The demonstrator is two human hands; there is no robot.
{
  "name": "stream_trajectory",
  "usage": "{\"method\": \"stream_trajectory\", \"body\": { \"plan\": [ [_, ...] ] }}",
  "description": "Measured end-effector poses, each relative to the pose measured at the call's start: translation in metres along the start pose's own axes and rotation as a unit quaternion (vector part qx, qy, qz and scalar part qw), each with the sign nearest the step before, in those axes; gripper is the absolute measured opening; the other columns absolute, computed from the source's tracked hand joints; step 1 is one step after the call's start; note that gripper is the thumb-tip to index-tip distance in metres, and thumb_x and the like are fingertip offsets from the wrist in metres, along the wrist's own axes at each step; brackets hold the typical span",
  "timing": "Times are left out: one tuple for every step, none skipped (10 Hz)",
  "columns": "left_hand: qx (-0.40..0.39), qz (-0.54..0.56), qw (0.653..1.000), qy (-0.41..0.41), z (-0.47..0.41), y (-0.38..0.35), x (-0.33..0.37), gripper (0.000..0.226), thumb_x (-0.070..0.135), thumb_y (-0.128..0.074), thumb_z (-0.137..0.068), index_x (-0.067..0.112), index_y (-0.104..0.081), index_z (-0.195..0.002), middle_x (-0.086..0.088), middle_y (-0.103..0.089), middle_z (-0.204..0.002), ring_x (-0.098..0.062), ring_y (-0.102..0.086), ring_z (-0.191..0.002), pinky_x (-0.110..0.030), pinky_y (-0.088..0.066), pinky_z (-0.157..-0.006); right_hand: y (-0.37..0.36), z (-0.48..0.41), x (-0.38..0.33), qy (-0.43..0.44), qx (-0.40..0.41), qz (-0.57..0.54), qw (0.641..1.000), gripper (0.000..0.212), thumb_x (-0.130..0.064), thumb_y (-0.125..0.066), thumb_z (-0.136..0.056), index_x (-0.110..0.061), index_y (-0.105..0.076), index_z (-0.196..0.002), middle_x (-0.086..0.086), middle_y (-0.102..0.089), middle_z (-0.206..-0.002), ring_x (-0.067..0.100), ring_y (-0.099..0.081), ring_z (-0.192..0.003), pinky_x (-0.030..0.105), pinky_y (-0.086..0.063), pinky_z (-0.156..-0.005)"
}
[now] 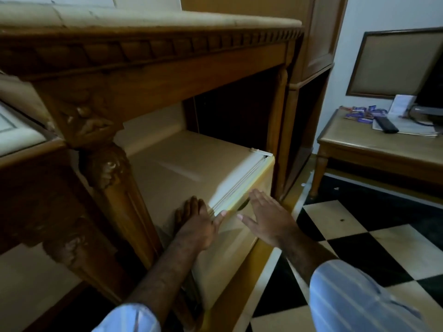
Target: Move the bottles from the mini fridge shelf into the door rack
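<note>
A cream mini fridge [182,168] sits under a carved wooden console, seen from above. Its door [242,226] is closed or nearly closed, with the seal line showing along the top front edge. My left hand [196,224] lies flat on the fridge's top near the front left corner, thumb at the door seam. My right hand [268,219] is held flat, fingers together, against the upper front of the door. Neither hand holds anything. No bottles, shelf or door rack can be seen; the fridge's inside is hidden.
A carved wooden console [143,56] with a stone top overhangs the fridge, its thick leg [112,178] at the left. To the right lie checkered floor tiles [359,240] and a low wooden table [378,144] with a remote, papers and a screen.
</note>
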State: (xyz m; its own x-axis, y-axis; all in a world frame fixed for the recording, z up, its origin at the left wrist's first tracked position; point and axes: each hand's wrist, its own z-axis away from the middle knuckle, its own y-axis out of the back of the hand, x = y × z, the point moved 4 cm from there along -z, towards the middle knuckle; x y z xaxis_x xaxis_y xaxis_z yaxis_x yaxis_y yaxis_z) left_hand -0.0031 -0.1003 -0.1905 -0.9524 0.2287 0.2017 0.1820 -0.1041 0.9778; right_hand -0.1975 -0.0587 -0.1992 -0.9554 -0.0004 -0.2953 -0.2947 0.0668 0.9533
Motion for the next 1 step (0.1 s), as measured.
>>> {"method": "stream_trajectory", "body": {
  "plan": [
    [0.005, 0.035, 0.997, -0.076, -0.0060, 0.0269, 0.0352, 0.092, 0.073, -0.014, -0.092, 0.009, -0.006, -0.158, -0.008, -0.002, -0.168, -0.023, 0.000, -0.155, -0.044, -0.002, -0.123, 0.0426, 0.0117, 0.0241, -0.042, 0.110, 0.075, 0.990, 0.088, -0.066, -0.032, -0.096, -0.005, -0.012, -0.156, 0.017, -0.018, -0.165, 0.029, -0.014, -0.152, 0.045, -0.017, -0.123]
  ]
}}
